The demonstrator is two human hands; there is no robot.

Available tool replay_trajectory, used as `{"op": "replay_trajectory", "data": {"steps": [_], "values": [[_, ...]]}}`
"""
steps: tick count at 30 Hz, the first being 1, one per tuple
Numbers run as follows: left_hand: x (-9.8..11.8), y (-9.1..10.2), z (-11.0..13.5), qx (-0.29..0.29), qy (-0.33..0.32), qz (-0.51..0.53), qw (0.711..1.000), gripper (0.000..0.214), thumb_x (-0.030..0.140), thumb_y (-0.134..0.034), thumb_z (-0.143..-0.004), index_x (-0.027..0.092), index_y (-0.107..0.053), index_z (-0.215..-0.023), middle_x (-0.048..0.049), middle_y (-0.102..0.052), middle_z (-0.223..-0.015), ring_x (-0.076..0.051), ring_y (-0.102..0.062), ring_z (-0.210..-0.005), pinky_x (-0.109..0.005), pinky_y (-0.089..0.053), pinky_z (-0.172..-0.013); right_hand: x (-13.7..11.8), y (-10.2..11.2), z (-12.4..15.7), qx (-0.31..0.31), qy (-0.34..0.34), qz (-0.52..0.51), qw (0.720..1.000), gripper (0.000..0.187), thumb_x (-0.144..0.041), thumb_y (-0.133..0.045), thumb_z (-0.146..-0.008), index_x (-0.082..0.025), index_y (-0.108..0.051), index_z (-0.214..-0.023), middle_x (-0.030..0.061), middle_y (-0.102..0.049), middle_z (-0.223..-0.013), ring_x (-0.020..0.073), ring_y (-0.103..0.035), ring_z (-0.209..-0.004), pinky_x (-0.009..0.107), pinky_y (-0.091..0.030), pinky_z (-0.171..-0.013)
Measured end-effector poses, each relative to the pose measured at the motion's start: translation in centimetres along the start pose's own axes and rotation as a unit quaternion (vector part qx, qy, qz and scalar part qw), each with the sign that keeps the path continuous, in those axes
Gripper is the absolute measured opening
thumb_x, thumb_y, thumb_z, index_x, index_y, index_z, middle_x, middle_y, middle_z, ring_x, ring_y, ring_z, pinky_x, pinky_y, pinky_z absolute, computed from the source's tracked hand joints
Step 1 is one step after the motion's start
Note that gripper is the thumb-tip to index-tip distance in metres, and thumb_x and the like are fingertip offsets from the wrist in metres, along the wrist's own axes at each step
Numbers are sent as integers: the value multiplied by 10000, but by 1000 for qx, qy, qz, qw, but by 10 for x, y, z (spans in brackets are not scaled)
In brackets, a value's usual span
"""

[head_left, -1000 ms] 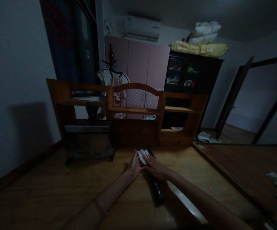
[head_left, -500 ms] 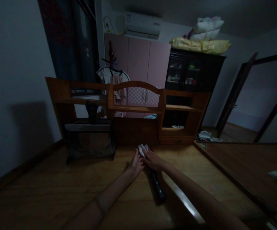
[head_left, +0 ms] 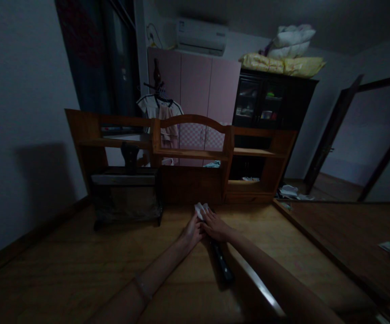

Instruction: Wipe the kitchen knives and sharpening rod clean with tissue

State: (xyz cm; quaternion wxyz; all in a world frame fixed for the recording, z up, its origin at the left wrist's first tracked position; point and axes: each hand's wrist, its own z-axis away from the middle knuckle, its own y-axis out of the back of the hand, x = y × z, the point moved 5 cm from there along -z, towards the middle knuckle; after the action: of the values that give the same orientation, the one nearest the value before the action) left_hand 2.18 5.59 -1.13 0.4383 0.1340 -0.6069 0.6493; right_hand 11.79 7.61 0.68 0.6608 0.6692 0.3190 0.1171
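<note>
Looks mid-job here, the right hand [head_left: 217, 227] spread over white cloth [head_left: 199, 210], left hand [head_left: 191, 231] alongside, both grips too hidden to tell, black-handled tool [head_left: 222, 263] pointing toward the table's [head_left: 114, 258] near edge.

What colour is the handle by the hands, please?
The handle is black with pale dots; head view.

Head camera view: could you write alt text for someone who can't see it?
A person's right hand rests on a white cloth or tissue, the left hand close beside it, with a black handle pointing toward the viewer over a wooden surface. Behind, in dim light, stand wooden shelves and a pink wardrobe.
</note>
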Motion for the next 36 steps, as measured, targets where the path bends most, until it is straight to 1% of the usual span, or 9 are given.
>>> {"op": "replay_trajectory", "data": {"steps": [4,11,13,18,23,26,31,36], "values": [[-1,0,-1,9,6,4,1000,390,448,-388,-905,129,-561,-1048,-77,-643,-800,-173,-607,-664,-296,-478,-665,-1,-1,1,13,3,0,1000,641,-472,-239,-939,-157,-72,-1472,77,-36,-1540,262,3,-1407,475,-115,-1121],[-2,1,-2,5,-1,-3,1000,346,410,-437,-891,123,-568,-1032,-89,-652,-846,-182,-627,-692,-299,-491,-646,-5,2,3,31,3,-3,1000,622,-449,-236,-941,-150,-102,-1470,83,-35,-1539,255,-5,-1408,463,-114,-1122],[-2,1,-1,4,-2,-1,1000,330,392,-437,-893,120,-567,-1029,-97,-655,-871,-186,-631,-707,-302,-494,-650,-6,3,4,36,1,-11,999,619,-450,-250,-939,-162,-112,-1470,76,-64,-1539,250,-24,-1408,455,-113,-1123],[-2,-1,2,26,-4,5,1000,260,326,-474,-878,136,-561,-1032,-102,-654,-943,-191,-635,-771,-301,-497,-680,-7,5,6,56,-6,-27,998,597,-467,-243,-941,-189,-162,-1462,65,-132,-1534,234,-88,-1405,432,-125,-1121],[-2,-2,2,23,-24,0,999,133,205,-513,-838,141,-578,-935,-70,-649,-818,-162,-615,-691,-273,-484,-645,-6,5,7,63,-5,-33,997,605,-498,-226,-940,-181,-195,-1455,73,-134,-1533,224,-69,-1408,427,-134,-1118],[-1,-3,2,16,-47,-5,999,106,144,-548,-794,146,-579,-896,-63,-649,-815,-164,-617,-708,-268,-481,-646,-4,3,6,62,-5,-32,998,608,-509,-219,-939,-189,-194,-1456,67,-100,-1538,230,-49,-1409,432,-136,-1115],[-2,0,2,19,-56,-2,998,74,97,-551,-767,150,-559,-818,-49,-640,-780,-158,-612,-704,-278,-486,-660,-4,2,5,55,-8,-25,998,620,-513,-198,-941,-171,-185,-1458,76,-93,-1537,237,-44,-1409,439,-122,-1118],[-1,0,2,15,-61,3,998,62,92,-537,-779,149,-542,-800,-47,-633,-775,-152,-607,-688,-280,-490,-643,-7,5,7,60,2,-25,998,602,-504,-191,-946,-204,-144,-1466,50,-86,-1538,232,-39,-1409,443,-133,-1116]]}}
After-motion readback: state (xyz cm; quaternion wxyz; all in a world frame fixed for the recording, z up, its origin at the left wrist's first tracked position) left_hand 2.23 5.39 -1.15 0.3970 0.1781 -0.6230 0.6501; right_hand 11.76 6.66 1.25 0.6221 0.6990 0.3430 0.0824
